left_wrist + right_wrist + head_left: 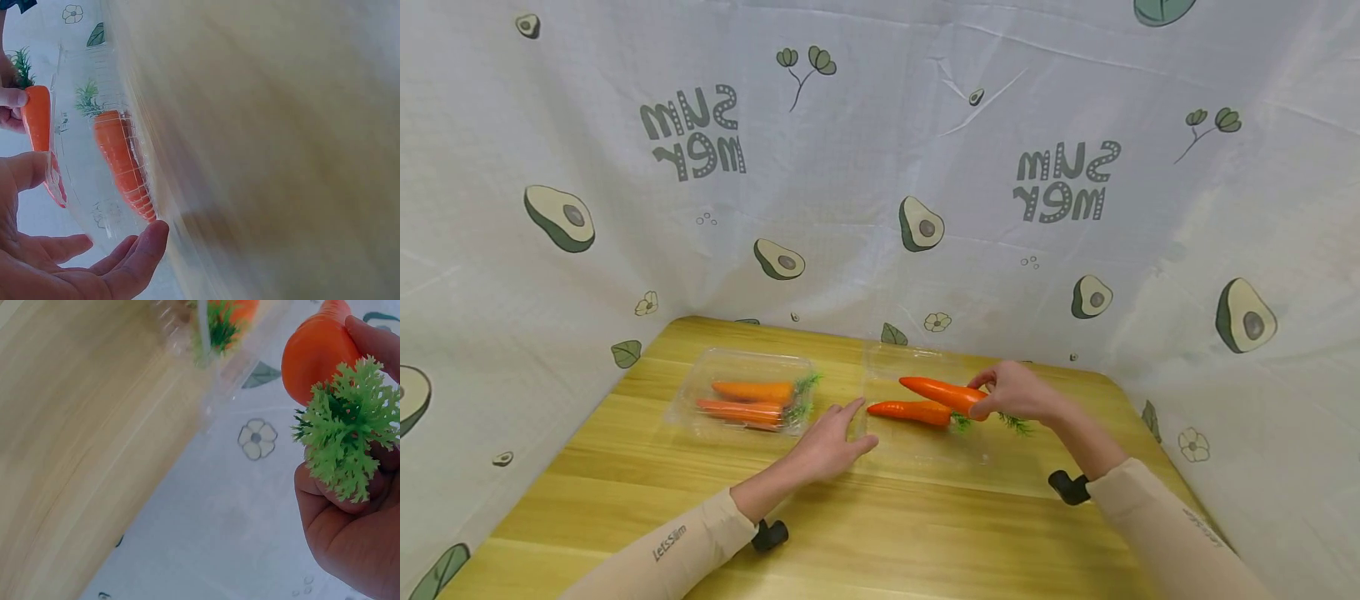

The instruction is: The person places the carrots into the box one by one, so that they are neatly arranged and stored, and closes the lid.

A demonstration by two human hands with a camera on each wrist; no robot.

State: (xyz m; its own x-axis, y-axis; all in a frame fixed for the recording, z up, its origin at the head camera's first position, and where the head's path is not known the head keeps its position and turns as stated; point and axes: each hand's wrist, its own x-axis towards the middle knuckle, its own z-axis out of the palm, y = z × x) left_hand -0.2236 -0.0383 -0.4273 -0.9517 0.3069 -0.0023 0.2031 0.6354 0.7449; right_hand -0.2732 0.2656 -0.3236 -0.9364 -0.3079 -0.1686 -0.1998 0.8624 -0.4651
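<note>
My right hand (1017, 392) holds an orange toy carrot (936, 389) by its thick end, with the green leaves (350, 428) showing past the fingers. The carrot is raised over an open clear plastic box (917, 452), its tip pointing left. Inside that box lies a second carrot (913, 412), leaves to the right. My left hand (827, 446) is at the box's left side, thumb and fingers spread apart. In the left wrist view, the fingertips (156, 234) are close to the clear wall; whether they press on it is hard to tell.
To the left, a clear plastic box (718, 362) contains several carrots (752, 392), their leaves at its right end. Both boxes are on a wooden table (925, 533). A white printed curtain (850, 192) surrounds the table's back and sides.
</note>
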